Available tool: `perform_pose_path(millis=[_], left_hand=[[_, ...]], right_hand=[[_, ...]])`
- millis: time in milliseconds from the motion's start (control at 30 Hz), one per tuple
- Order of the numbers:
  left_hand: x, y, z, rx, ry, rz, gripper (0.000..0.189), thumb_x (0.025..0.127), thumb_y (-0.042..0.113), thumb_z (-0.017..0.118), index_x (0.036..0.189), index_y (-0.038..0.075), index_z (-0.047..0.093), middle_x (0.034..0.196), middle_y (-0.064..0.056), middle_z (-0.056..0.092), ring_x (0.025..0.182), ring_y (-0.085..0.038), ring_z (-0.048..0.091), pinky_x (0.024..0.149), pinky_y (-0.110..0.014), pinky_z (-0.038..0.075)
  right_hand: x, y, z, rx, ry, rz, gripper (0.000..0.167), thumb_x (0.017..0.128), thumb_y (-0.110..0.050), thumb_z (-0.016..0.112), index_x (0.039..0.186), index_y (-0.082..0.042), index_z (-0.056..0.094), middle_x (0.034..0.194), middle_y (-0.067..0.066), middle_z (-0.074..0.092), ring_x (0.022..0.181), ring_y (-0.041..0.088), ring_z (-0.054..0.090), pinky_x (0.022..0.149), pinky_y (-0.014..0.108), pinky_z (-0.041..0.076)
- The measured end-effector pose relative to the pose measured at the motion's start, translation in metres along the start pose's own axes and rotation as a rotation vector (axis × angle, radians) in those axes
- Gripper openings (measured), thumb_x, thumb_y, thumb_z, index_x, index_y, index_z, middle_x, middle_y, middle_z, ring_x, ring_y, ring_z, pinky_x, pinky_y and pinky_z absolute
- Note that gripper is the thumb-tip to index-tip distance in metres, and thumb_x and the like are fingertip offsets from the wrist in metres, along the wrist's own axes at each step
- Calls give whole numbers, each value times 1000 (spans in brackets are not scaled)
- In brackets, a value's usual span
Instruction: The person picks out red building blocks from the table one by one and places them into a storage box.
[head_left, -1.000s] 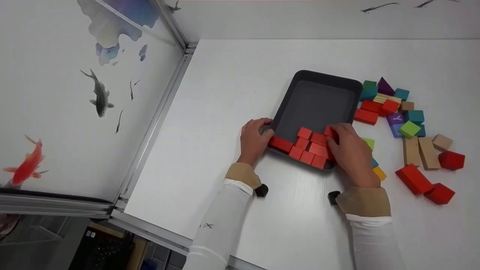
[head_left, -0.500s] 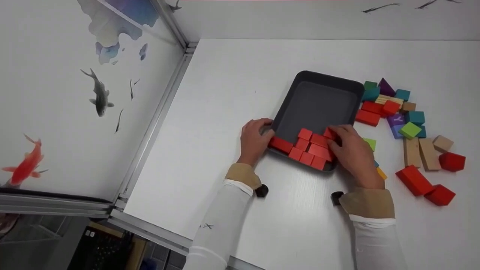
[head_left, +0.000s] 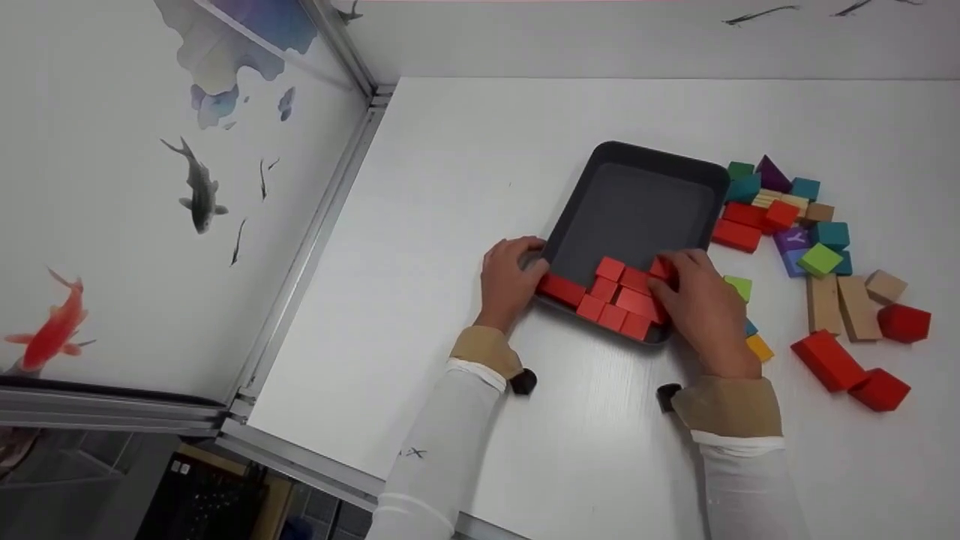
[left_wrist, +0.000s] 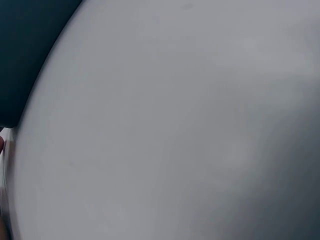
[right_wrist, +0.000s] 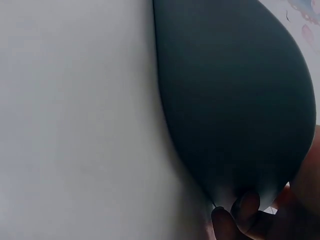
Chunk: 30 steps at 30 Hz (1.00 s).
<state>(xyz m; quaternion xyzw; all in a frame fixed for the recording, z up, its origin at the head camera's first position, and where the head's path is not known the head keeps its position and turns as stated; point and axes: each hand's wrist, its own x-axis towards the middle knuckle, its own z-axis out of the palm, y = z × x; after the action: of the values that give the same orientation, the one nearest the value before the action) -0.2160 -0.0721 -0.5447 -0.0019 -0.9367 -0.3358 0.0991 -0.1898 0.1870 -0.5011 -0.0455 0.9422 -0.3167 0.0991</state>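
A dark grey baking tray (head_left: 660, 154) lies on the white table, its near end filled with several red blocks (head_left: 637, 302). My left hand (head_left: 507, 281) holds the tray's left rim, thumb by the long red block (head_left: 562, 289) in the near left corner. At the right wall, my right hand (head_left: 705, 307) pinches a small red block (head_left: 661, 268), partly hidden by the fingers. In the left wrist view, the tray's outer wall (left_wrist: 30, 50) fills the top left corner. Fingers (right_wrist: 247, 207) show below the tray wall (right_wrist: 235, 100) in the right wrist view.
Right of the tray lie loose blocks: red ones (head_left: 829, 360), plain wooden ones (head_left: 857, 307), teal ones (head_left: 830, 234), a lime one (head_left: 820, 259) and a purple triangle (head_left: 772, 175). A yellow block (head_left: 760, 347) sits beside my right wrist. A metal-framed panel stands at the left.
My right hand shifted slightly right and then back left, its fingers staying at the small red block. The tray moved very slightly right. My left hand has kept its place.
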Motion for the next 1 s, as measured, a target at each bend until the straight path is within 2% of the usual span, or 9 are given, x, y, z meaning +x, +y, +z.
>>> perform_pose_path(millis=[233,433,700,1000], left_hand=[[-1,0,0,5,-6,-11,27,77,25,56,102,23,65,103,12,60,103,-4,47,100,-20,19],[0,1,-2,3,-6,-15,27,77,26,56,103,22,65,105,11,60,105,-5,47,100,-20,19],[-1,0,-1,-5,0,-16,26,77,25,56,102,23,65,105,12,59,104,-4,47,100,-20,18],[-1,2,-1,3,-5,-4,26,78,26,53,101,24,65,106,14,59,105,-2,46,100,-20,18]], right_hand=[[2,5,-2,51,-24,-19,53,85,-31,58,131,-11,43,121,13,43,108,32,41,87,53,38],[4,11,-7,97,-71,-48,47,89,-22,52,134,-18,41,127,10,43,117,32,38,94,53,31],[3,12,-7,98,-126,-110,45,91,-12,47,135,-21,41,138,7,36,126,32,31,97,53,27],[1,15,-9,71,-190,-143,50,92,-11,44,137,-29,34,145,-2,25,130,30,24,97,53,26]])
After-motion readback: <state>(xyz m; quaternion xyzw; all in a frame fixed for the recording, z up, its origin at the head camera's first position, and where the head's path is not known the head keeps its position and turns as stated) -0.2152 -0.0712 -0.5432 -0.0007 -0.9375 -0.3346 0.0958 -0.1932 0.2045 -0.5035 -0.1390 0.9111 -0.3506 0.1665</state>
